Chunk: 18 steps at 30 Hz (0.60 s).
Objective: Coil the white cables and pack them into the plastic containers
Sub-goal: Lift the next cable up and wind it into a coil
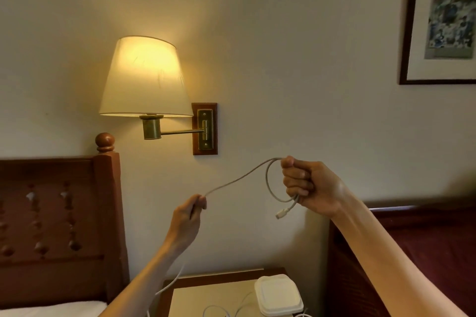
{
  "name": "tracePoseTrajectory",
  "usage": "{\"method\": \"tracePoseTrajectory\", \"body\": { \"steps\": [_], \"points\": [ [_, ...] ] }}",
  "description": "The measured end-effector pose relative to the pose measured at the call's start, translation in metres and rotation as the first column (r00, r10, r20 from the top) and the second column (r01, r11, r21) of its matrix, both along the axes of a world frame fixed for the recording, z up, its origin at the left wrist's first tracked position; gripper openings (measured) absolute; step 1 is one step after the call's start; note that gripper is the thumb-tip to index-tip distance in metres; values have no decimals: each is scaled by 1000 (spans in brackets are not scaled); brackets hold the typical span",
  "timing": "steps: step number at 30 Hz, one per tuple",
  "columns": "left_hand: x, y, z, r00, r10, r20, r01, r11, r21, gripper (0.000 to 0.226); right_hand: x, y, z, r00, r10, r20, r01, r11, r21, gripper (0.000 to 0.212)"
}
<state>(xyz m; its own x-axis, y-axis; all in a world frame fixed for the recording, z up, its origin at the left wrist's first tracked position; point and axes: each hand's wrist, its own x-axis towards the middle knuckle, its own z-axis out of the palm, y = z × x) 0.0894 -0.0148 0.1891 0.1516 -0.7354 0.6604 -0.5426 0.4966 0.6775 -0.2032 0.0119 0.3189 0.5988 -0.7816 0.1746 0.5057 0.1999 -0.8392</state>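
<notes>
A white cable (239, 179) stretches in the air between my two raised hands. My right hand (307, 185) grips a small loop of it, and the cable's white plug (282, 213) hangs just below that fist. My left hand (189, 216) pinches the cable lower and to the left; the rest of the cable trails down past my left forearm. On the nightstand below lie white plastic containers (278, 296), stacked with a lid on top. More loose white cable (219, 310) lies beside them.
The nightstand (206, 288) stands between two wooden bed headboards, one on the left (59, 226) and one on the right (345, 278). A lit wall lamp (145, 80) hangs above on the left, and a framed picture (443, 20) is at the top right.
</notes>
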Motion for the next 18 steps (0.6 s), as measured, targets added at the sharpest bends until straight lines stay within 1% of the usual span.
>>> {"method": "tracePoseTrajectory", "body": {
  "steps": [1,3,5,7,8,9,11,12,14,16,17,18],
  "points": [
    [1,-1,11,996,55,-71,-53,998,23,27,3,0,-2,999,17,-46,-18,1000,-13,31],
    [6,-5,37,980,145,-136,-140,989,50,28,10,2,-9,991,31,-132,-36,999,-32,34],
    [10,-11,64,971,198,-133,-194,980,47,29,17,4,-18,983,33,-182,-42,998,-45,34],
    [12,-16,81,970,233,-72,-232,972,32,28,22,5,-22,986,30,-165,-41,997,-66,34],
    [12,-18,84,968,252,-9,-251,967,30,28,24,5,-22,991,20,-133,-30,997,-71,33],
    [14,-18,84,958,274,87,-277,961,25,27,25,4,-21,996,3,-88,-10,997,-74,31],
    [14,-12,78,894,279,352,-302,953,12,25,26,1,-15,998,-55,2,55,993,-101,30],
    [11,-7,75,851,237,468,-279,960,21,24,27,-1,-9,995,-94,33,98,987,-128,30],
    [-2,6,73,753,97,650,-185,980,68,24,30,-5,2,981,-189,49,194,963,-189,31],
    [-24,22,83,616,-4,788,-68,996,58,26,37,-10,11,954,-301,15,294,917,-270,33],
    [-36,29,90,567,-30,824,-6,999,40,25,41,-11,14,930,-368,-21,341,880,-332,34],
    [-46,36,97,544,-51,837,60,998,22,24,46,-12,15,899,-434,-58,376,834,-402,34]
  ]
}}
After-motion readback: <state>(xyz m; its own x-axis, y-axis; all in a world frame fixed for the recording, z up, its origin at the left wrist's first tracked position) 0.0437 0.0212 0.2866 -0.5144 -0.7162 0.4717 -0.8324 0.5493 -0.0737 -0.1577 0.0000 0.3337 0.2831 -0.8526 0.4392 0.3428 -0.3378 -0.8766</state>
